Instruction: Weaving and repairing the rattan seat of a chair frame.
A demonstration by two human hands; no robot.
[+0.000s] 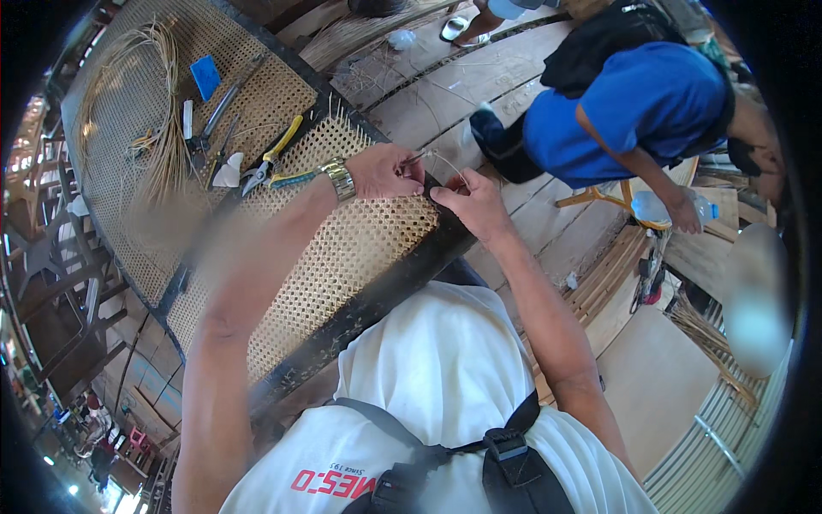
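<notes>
A woven cane panel [342, 257] in a dark frame [342, 330] lies before me. At its right corner, my left hand [388, 172], a gold watch at its wrist, has its fingers curled in; what they grip is too small to make out. Close beside it, thumb and fingers of my right hand [476, 204] pinch a thin cane strand [449, 162] that arcs up between the hands. Loose strand ends [338, 111] stick out along the panel's far edge. Pruning shears [282, 144] with yellow on the handles rest on the cane, left of my left wrist.
A bundle of loose cane strands [163, 128], a blue block [205, 78] and a long metal tool [229, 98] lie on the far left panel. On the right, a person in a blue shirt [634, 107] bends over, a hand at a clear bottle [664, 207]. Wooden strips [604, 278] lie nearby.
</notes>
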